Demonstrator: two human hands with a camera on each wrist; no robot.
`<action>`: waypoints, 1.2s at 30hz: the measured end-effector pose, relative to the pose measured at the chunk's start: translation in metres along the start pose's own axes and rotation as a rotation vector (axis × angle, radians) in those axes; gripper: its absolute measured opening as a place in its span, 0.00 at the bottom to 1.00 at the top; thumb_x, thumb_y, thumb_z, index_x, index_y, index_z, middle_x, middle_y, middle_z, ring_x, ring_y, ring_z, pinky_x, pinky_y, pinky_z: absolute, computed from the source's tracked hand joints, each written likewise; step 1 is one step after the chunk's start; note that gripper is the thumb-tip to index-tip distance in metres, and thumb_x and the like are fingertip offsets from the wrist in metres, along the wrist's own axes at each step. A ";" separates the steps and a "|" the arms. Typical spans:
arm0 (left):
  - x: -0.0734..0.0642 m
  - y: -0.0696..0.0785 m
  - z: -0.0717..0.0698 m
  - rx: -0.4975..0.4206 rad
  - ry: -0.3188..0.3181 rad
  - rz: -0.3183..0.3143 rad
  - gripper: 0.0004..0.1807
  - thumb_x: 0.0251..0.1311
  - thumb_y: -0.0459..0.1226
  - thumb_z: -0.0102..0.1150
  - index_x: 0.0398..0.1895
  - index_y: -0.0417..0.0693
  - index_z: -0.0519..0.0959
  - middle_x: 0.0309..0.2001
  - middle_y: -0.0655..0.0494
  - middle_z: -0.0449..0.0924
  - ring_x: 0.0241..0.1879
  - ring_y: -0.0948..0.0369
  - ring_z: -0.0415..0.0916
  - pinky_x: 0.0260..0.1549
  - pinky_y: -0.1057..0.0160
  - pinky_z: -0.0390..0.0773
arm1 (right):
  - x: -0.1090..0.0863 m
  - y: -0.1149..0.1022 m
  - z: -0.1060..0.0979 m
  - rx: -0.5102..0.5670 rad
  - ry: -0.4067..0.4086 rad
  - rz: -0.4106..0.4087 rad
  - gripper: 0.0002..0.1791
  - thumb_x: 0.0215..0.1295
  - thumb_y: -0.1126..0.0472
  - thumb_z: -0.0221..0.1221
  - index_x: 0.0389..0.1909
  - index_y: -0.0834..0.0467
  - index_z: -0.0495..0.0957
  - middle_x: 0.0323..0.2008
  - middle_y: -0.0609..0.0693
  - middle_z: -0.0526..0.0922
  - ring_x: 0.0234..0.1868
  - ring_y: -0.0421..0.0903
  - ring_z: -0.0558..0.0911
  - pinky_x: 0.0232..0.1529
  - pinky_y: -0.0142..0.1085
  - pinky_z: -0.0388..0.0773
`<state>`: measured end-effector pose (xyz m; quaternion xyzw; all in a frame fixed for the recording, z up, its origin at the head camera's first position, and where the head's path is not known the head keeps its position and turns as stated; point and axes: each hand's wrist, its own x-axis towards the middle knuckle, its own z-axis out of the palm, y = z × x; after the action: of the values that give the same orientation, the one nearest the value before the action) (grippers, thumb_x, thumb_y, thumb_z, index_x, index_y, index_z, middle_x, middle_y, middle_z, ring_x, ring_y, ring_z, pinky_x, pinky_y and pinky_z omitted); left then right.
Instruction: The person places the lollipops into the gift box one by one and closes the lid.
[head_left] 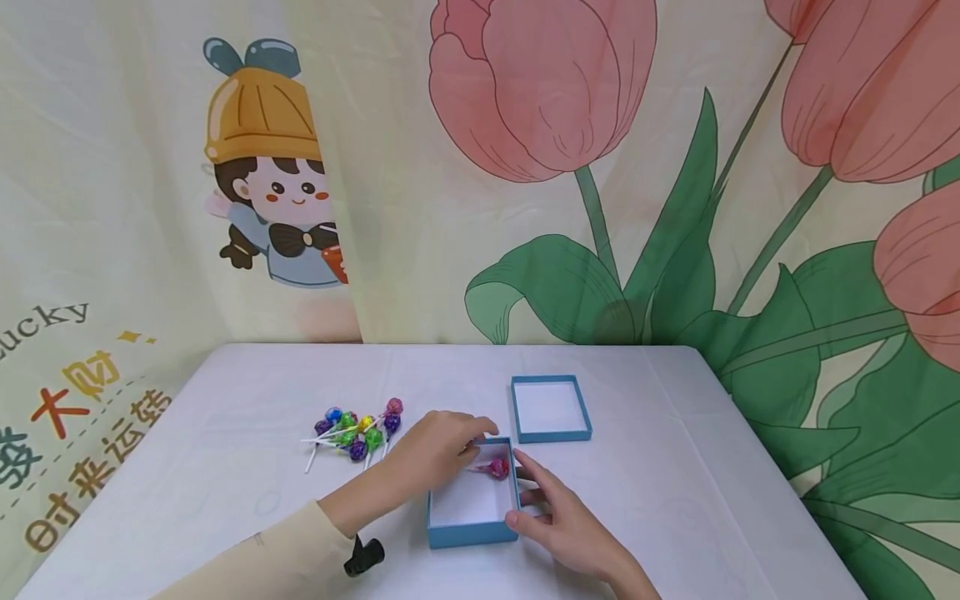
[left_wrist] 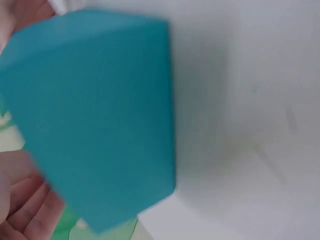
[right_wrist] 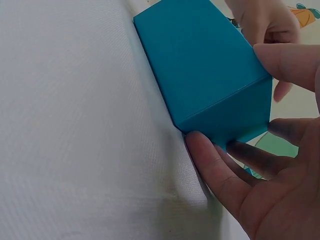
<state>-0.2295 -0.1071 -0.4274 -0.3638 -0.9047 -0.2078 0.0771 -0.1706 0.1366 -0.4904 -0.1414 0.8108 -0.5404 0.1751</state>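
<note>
An open blue box [head_left: 474, 533] with a white inside stands on the table, and a pink-red wrapped lollipop [head_left: 498, 468] lies inside near its right wall. My left hand [head_left: 442, 450] reaches over the box's back left, fingers bent down by the lollipop's stick; I cannot tell whether they pinch it. At the box's right side my right hand [head_left: 558, 521] holds the wall, thumb near the front corner and other fingers along the outside. In the right wrist view, its fingers [right_wrist: 215, 170] touch the lower edge of the blue box [right_wrist: 205, 70].
Left of the box lies a loose pile of colourful wrapped lollipops [head_left: 358, 429] with white sticks. Behind the box to the right is a shallow blue lid [head_left: 552, 436], white side up. A white cloth covers the table [head_left: 660, 483], and a printed curtain [head_left: 397, 250] hangs behind it.
</note>
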 end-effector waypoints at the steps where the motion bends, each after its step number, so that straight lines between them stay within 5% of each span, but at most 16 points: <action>1: 0.001 -0.002 -0.005 -0.008 0.013 -0.018 0.17 0.64 0.28 0.71 0.55 0.51 0.87 0.46 0.56 0.91 0.42 0.62 0.88 0.43 0.65 0.87 | 0.000 -0.001 0.000 -0.005 0.002 0.001 0.46 0.73 0.45 0.67 0.85 0.39 0.54 0.78 0.58 0.67 0.66 0.55 0.77 0.63 0.51 0.82; 8: 0.007 -0.023 -0.032 -0.060 0.097 -0.185 0.17 0.64 0.31 0.73 0.55 0.53 0.87 0.45 0.57 0.91 0.40 0.63 0.87 0.41 0.65 0.87 | -0.001 -0.002 0.002 -0.025 0.016 0.013 0.46 0.72 0.47 0.68 0.85 0.40 0.56 0.77 0.59 0.67 0.64 0.55 0.78 0.63 0.54 0.81; 17: 0.007 -0.056 -0.051 -0.036 0.142 -0.208 0.16 0.65 0.30 0.71 0.55 0.47 0.86 0.46 0.51 0.90 0.40 0.59 0.88 0.42 0.57 0.88 | -0.001 -0.002 0.002 -0.016 0.015 0.008 0.45 0.72 0.47 0.68 0.84 0.38 0.57 0.77 0.58 0.67 0.63 0.54 0.77 0.63 0.53 0.81; 25: -0.001 -0.083 -0.062 -0.039 0.096 -0.324 0.18 0.66 0.32 0.70 0.58 0.47 0.85 0.52 0.49 0.89 0.46 0.54 0.87 0.46 0.52 0.88 | -0.001 -0.001 0.001 -0.015 0.014 0.008 0.45 0.72 0.47 0.69 0.84 0.38 0.57 0.77 0.58 0.67 0.62 0.53 0.77 0.63 0.52 0.81; 36: -0.015 -0.118 -0.057 -0.033 0.009 -0.412 0.21 0.65 0.32 0.72 0.61 0.45 0.83 0.55 0.43 0.87 0.50 0.48 0.85 0.51 0.46 0.86 | -0.002 -0.002 0.002 -0.018 0.018 0.015 0.46 0.70 0.46 0.69 0.84 0.36 0.57 0.77 0.57 0.67 0.62 0.53 0.77 0.62 0.52 0.81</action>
<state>-0.3010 -0.2172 -0.4182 -0.1714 -0.9561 -0.2356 0.0310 -0.1682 0.1351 -0.4894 -0.1318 0.8182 -0.5329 0.1706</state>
